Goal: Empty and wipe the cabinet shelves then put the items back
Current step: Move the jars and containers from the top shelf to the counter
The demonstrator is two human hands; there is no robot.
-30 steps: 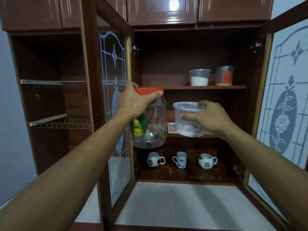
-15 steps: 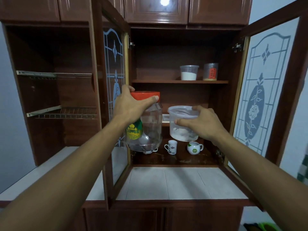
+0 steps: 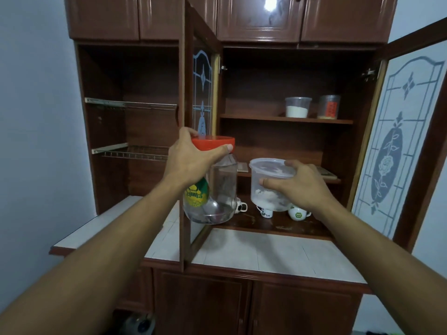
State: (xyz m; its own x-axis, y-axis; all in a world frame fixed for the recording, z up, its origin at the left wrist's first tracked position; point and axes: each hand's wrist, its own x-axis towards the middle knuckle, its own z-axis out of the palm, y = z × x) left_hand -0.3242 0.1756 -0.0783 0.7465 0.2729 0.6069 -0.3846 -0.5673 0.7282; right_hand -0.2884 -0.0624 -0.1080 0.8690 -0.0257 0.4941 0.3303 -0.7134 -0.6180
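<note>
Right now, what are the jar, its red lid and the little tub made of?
The jar is clear and shiny, probably plastic, maybe glass; you see straight through. The lid looks like smooth red plastic. The tub is cloudy thin plastic; white stuff shows dimly.

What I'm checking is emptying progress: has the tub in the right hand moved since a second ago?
Yes. The tub in the right hand came down and outward: its base sat level with the middle shelf, now hangs below it.
</note>
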